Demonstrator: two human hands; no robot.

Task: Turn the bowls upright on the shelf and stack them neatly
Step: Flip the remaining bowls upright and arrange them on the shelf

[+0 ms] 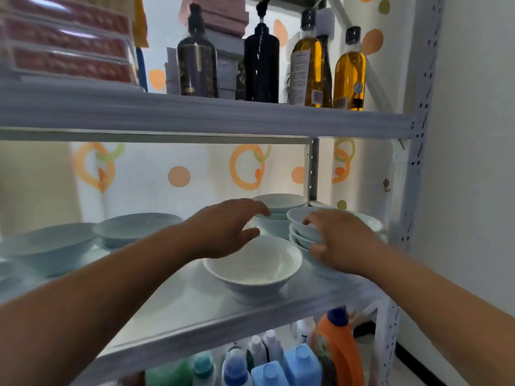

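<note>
Pale blue-white bowls stand on the middle shelf (pixel 195 310). One upright bowl (pixel 259 267) sits near the shelf's front edge. Behind it to the right is a stack of several bowls (pixel 302 234), and my right hand (pixel 340 240) wraps around its near side, fingers over the top rim. A second short stack (pixel 278 210) stands at the back. My left hand (pixel 231 227) hovers with fingers spread above the front bowl, fingertips at the back stack, holding nothing. Two more upright bowls sit at the left, a large bowl (pixel 47 246) and a middle bowl (pixel 133 228).
The upper shelf (pixel 195 112) carries dark pump bottles (pixel 198 62), oil bottles (pixel 348 76) and boxes. Detergent bottles (pixel 334 352) fill the shelf below. A perforated white upright post (pixel 415 162) stands at the right, beside a white wall.
</note>
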